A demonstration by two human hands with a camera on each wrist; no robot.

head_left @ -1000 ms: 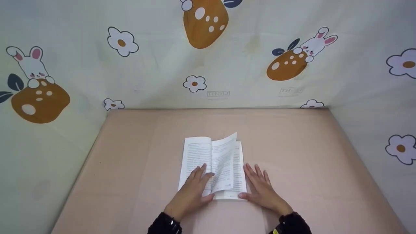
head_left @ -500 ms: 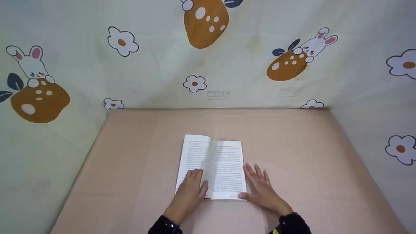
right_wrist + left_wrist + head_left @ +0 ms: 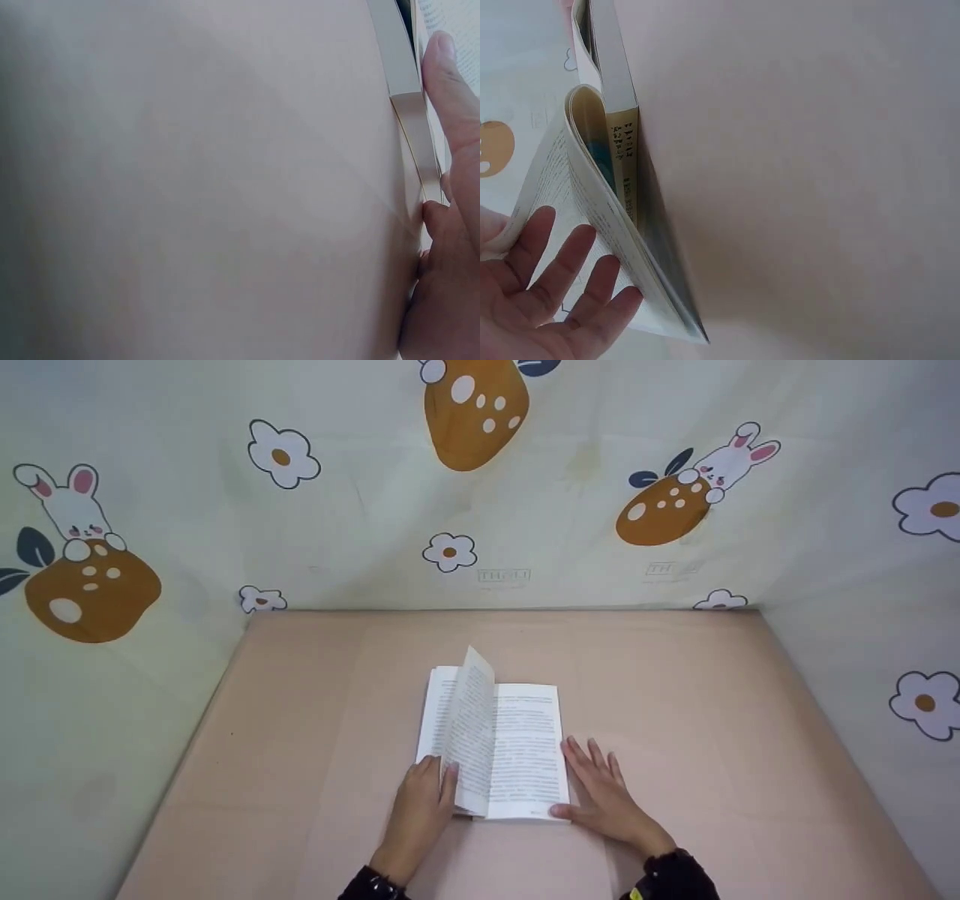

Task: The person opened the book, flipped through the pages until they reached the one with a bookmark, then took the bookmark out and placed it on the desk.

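A paperback book [image 3: 529, 750] lies open on the table, printed text on both sides of its spine. My left hand [image 3: 416, 810] pinches the lower outer part of a raised page [image 3: 472, 720], thumb on its right face and fingers on its left. Seen from the left wrist, the fingers of that hand [image 3: 570, 277] spread over the printed paper, and the book's spine [image 3: 626, 165] shows dark lettering beyond. My right hand [image 3: 611, 806] rests at the book's right edge, thumb [image 3: 444, 71] on the lower corner, other fingers straight along the side.
The table [image 3: 315, 720] has a plain pinkish cover. Behind it and at both sides hang pale cloth walls [image 3: 360, 510] printed with rabbits, flowers and brown fruit. Dark sleeves [image 3: 671, 877] reach in from the bottom.
A page that stood over the right side has gone across to the left. My left hand has moved left and now holds another page standing near the spine. The right hand stays put.
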